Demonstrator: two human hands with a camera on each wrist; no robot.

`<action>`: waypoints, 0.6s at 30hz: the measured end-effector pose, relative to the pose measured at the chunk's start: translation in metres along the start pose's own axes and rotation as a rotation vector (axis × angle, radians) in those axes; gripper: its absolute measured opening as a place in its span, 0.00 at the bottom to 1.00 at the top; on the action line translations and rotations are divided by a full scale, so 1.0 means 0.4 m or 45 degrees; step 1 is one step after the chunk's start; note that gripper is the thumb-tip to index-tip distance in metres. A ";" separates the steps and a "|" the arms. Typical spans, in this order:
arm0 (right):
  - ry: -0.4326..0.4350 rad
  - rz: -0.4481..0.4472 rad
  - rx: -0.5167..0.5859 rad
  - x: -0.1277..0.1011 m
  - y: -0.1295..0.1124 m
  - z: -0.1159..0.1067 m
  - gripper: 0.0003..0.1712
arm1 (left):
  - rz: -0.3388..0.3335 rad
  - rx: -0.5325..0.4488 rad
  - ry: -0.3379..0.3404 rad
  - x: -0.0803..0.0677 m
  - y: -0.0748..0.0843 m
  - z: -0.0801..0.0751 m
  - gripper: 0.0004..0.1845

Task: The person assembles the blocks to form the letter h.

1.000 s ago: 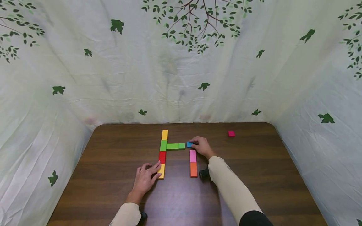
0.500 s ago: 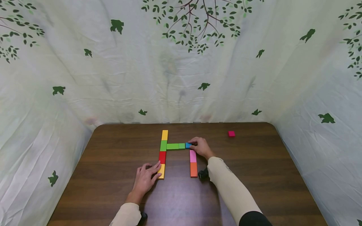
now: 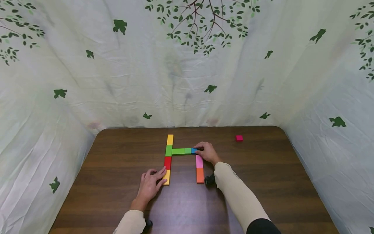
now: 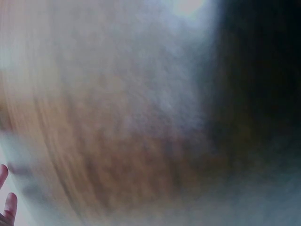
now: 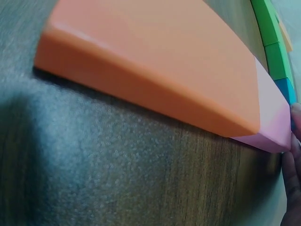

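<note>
In the head view my right hand [image 3: 206, 152] pinches a small blue block [image 3: 193, 150] between thumb and fingers, its left side against a small green block [image 3: 188, 151]. A longer green block [image 3: 178, 151] joins that to a column of a yellow block [image 3: 170, 139], a green block [image 3: 168, 150], a red block [image 3: 168, 162] and a near yellow block [image 3: 167, 177]. My left hand [image 3: 149, 185] rests at the column's lower left, fingertips touching the near yellow block. Just below the blue block lie a pink block [image 3: 199, 161] and an orange block [image 3: 200, 175], end to end.
A crimson block [image 3: 239, 138] lies alone toward the far right of the brown wooden table [image 3: 263, 182]. Behind the table hangs a pale curtain [image 3: 187, 107] printed with leaves and birds. The left wrist view is mostly blurred tabletop.
My right hand has slid the blue block left, closing the gap to the small green block. The left hand stays where it was.
</note>
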State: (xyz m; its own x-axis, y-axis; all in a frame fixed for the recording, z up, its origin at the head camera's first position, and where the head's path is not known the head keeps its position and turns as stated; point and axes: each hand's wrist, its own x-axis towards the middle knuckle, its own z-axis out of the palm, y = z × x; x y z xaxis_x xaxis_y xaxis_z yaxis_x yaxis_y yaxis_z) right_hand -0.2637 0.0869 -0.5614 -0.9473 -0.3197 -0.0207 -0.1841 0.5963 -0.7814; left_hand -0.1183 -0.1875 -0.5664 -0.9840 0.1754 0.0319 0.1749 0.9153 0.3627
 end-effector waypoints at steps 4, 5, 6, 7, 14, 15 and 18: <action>0.006 -0.010 -0.002 0.000 0.002 0.002 0.12 | -0.014 0.001 -0.016 0.002 0.000 0.000 0.30; 0.006 -0.012 -0.001 0.000 0.002 0.002 0.12 | -0.019 0.003 -0.020 0.003 0.001 0.000 0.30; 0.003 -0.008 0.004 0.000 0.002 0.002 0.13 | -0.023 0.004 -0.025 0.003 0.001 -0.001 0.30; 0.001 -0.010 0.008 -0.001 0.001 0.001 0.13 | -0.025 0.003 -0.029 0.003 0.002 -0.001 0.30; 0.099 0.001 0.073 -0.011 0.020 -0.027 0.16 | -0.005 0.000 -0.007 0.000 0.002 -0.002 0.30; 0.130 0.004 0.079 -0.013 0.027 -0.036 0.16 | -0.003 0.000 -0.005 0.000 0.002 -0.002 0.30; 0.233 -0.015 0.074 -0.022 0.057 -0.070 0.16 | -0.001 0.001 0.003 0.000 0.002 -0.002 0.30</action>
State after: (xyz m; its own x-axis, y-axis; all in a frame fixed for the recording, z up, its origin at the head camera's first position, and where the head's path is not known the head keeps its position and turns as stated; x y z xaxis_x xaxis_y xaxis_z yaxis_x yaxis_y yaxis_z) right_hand -0.2670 0.1238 -0.5616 -0.9781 -0.1839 0.0979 -0.1846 0.5479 -0.8159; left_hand -0.1183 -0.1870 -0.5656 -0.9842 0.1737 0.0341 0.1742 0.9158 0.3619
